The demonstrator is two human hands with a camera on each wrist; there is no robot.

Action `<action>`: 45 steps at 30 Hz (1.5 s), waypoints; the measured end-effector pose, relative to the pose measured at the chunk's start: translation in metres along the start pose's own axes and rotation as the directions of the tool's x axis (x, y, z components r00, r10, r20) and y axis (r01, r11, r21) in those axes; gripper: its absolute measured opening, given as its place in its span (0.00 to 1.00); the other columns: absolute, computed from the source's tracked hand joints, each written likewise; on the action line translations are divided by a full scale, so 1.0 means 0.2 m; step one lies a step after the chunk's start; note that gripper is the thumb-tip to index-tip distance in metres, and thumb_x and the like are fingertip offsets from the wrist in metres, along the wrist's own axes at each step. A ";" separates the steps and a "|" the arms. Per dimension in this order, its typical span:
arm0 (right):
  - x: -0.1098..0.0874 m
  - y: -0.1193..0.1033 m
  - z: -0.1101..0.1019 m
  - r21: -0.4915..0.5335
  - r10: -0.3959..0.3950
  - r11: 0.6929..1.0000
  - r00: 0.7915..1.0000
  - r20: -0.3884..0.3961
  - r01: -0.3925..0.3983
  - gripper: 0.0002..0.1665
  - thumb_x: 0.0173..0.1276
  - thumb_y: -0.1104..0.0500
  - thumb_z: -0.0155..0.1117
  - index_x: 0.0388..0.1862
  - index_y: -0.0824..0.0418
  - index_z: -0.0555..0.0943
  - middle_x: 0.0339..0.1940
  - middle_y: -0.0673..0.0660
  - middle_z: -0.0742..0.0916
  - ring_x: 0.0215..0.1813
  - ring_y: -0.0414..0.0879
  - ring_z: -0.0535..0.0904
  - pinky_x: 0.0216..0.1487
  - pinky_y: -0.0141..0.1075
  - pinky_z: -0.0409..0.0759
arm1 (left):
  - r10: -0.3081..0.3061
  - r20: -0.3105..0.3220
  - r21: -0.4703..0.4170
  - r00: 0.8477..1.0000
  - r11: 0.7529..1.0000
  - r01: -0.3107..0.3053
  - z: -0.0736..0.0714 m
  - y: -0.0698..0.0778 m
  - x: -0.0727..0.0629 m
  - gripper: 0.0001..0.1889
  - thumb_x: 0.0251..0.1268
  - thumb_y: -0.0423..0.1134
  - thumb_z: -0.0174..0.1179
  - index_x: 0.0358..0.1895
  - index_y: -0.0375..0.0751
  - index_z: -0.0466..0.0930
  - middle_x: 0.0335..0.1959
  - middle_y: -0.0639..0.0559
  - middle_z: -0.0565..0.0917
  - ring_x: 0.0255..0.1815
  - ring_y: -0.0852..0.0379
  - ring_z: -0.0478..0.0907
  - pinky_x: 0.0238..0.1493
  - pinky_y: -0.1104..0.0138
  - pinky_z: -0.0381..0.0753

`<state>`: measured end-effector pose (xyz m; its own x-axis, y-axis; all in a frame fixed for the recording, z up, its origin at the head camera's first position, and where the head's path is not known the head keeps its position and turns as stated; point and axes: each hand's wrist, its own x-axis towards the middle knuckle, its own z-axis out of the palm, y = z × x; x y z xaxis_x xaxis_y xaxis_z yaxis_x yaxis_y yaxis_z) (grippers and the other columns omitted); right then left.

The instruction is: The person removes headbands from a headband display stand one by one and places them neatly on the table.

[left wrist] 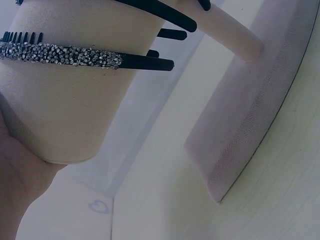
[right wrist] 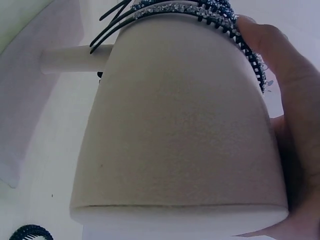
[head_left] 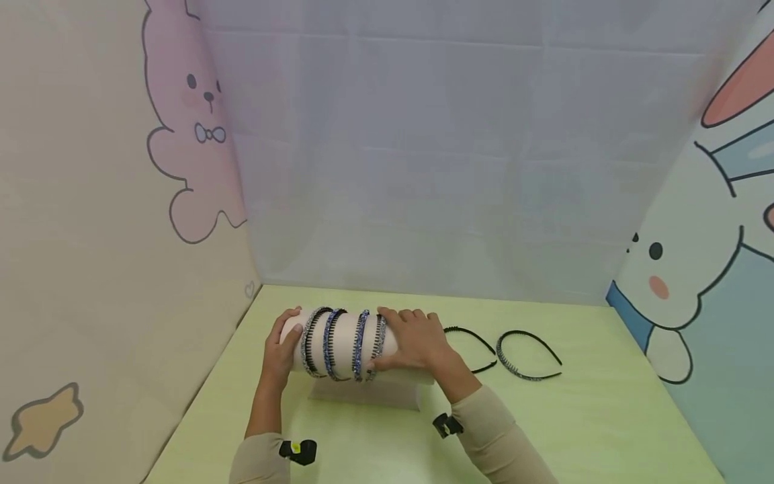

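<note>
A beige padded roll of a headband display stand [head_left: 345,336] lies sideways over its pale base [head_left: 369,395], joined by a short post [left wrist: 235,35]. Several glittery toothed headbands sit around the roll, silver and blue. My left hand [head_left: 279,353] grips the roll's left end, thumb at the front, beside a silver headband [left wrist: 75,55]. Toward the right end, my right hand [head_left: 417,339] spans the roll with fingertips and thumb at the rightmost silver headband [head_left: 379,337]. In the right wrist view, a digit presses at the edge of this silver headband [right wrist: 175,8].
Right of the stand, a dark headband [head_left: 478,335] lies on the yellow-green table [head_left: 605,417], partly hidden by the right hand and wrist. Another headband with silver glitter [head_left: 514,370] lies beside it. Cartoon-printed side walls and a pale back panel [head_left: 423,168] enclose the table.
</note>
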<state>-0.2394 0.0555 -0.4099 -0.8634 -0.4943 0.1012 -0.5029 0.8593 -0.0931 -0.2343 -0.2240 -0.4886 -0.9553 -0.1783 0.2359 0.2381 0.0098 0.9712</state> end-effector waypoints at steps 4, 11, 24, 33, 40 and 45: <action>-0.02 0.01 -0.01 0.006 0.004 1.000 1.000 -0.006 -0.004 0.61 0.40 0.18 0.56 0.71 0.45 0.59 0.57 0.55 0.76 0.55 0.54 0.71 0.49 0.54 0.65 | -0.005 0.005 -0.006 1.000 1.000 0.005 0.01 0.01 0.00 0.17 0.70 0.35 0.50 0.60 0.36 0.66 0.66 0.47 0.65 0.61 0.56 0.62 0.52 0.66 0.63; -0.05 0.03 -0.03 0.037 0.019 0.999 1.000 -0.003 -0.019 0.60 0.40 0.21 0.60 0.70 0.45 0.60 0.57 0.56 0.76 0.55 0.56 0.70 0.49 0.56 0.65 | -0.019 0.003 0.010 1.000 1.000 0.019 0.01 0.01 0.00 0.18 0.71 0.34 0.49 0.61 0.37 0.65 0.67 0.46 0.64 0.57 0.55 0.64 0.49 0.67 0.66; -0.09 0.07 -0.03 0.076 0.035 0.997 0.999 -0.019 -0.033 0.60 0.40 0.23 0.62 0.71 0.47 0.60 0.57 0.58 0.75 0.56 0.57 0.69 0.45 0.53 0.69 | -0.008 0.006 0.011 1.000 1.000 0.008 0.01 0.03 -0.01 0.17 0.70 0.35 0.50 0.60 0.38 0.66 0.66 0.47 0.65 0.56 0.55 0.66 0.47 0.67 0.68; -0.13 0.09 -0.03 0.086 0.035 0.996 0.999 -0.038 -0.032 0.59 0.40 0.24 0.64 0.71 0.46 0.60 0.59 0.58 0.74 0.57 0.58 0.69 0.44 0.53 0.71 | 0.017 -0.006 0.020 1.000 1.000 -0.017 0.00 0.00 0.00 0.17 0.70 0.37 0.51 0.59 0.38 0.67 0.65 0.47 0.66 0.56 0.53 0.66 0.47 0.67 0.67; -0.15 0.11 -0.03 0.125 0.033 0.992 0.998 -0.050 -0.026 0.58 0.40 0.27 0.66 0.70 0.47 0.61 0.60 0.59 0.73 0.58 0.58 0.68 0.44 0.54 0.71 | -0.006 -0.004 0.006 1.000 1.000 0.006 0.00 0.00 -0.01 0.17 0.70 0.35 0.49 0.60 0.36 0.65 0.66 0.45 0.65 0.55 0.55 0.66 0.46 0.68 0.68; -0.17 0.13 -0.02 0.173 0.034 0.985 0.997 -0.069 -0.021 0.58 0.40 0.29 0.68 0.70 0.47 0.61 0.62 0.60 0.71 0.58 0.58 0.67 0.42 0.55 0.71 | -0.011 0.002 0.001 1.000 1.000 0.011 0.00 0.01 -0.01 0.18 0.71 0.35 0.49 0.60 0.35 0.63 0.66 0.46 0.65 0.54 0.55 0.66 0.46 0.68 0.68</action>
<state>-0.2231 0.0940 -0.4119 -0.8749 -0.4550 0.1661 -0.4840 0.8338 -0.2655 -0.2324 -0.2229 -0.4876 -0.9581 -0.1768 0.2253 0.2274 0.0086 0.9738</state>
